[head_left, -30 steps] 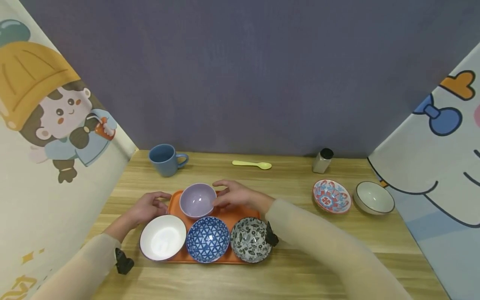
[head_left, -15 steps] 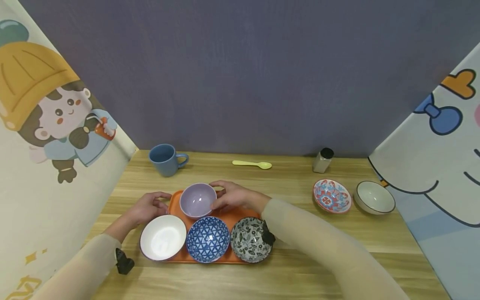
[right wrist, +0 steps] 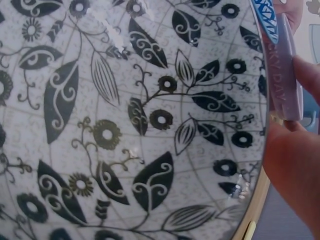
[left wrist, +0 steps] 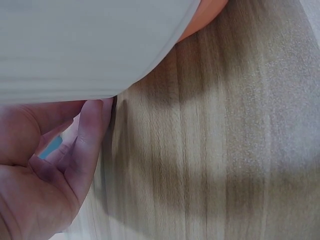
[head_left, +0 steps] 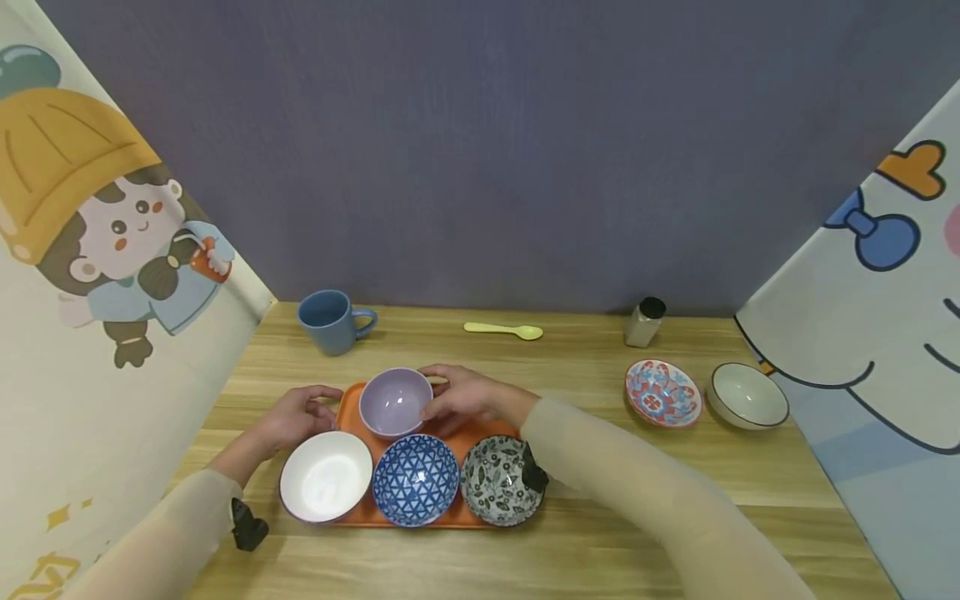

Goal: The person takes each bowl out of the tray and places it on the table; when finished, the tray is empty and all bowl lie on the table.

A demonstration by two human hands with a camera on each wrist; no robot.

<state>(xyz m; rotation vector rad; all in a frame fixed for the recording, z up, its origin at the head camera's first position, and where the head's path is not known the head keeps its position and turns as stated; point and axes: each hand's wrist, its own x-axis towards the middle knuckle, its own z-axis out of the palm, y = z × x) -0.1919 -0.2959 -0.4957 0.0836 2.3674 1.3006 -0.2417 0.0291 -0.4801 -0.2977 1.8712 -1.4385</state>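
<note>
A light purple bowl (head_left: pixel 396 403) stands on the back left part of an orange tray (head_left: pixel 480 427). My right hand (head_left: pixel 471 393) holds its right side, thumb at the near side and fingers behind. At the tray's left edge is my left hand (head_left: pixel 296 415), fingers loosely bent beside a white bowl (head_left: pixel 326 477). In the left wrist view, that bowl's wall hides the fingertips of the left hand (left wrist: pixel 65 160). A blue triangle-patterned bowl (head_left: pixel 416 481) and a grey leaf-patterned bowl (head_left: pixel 495 487) fill the tray's front row. In the right wrist view, the leaf-patterned bowl (right wrist: pixel 150 125) covers most of the picture.
Along the back stand a blue mug (head_left: pixel 330 323), a yellow spoon (head_left: pixel 504 330) and a black-capped jar (head_left: pixel 643 323). To the right are a red and blue patterned bowl (head_left: pixel 663 394) and a cream bowl (head_left: pixel 748 397). Walls border the table at the back and sides.
My right hand has shifted slightly left against the purple bowl, and its forearm has moved left too. The left hand and all the bowls look unmoved.
</note>
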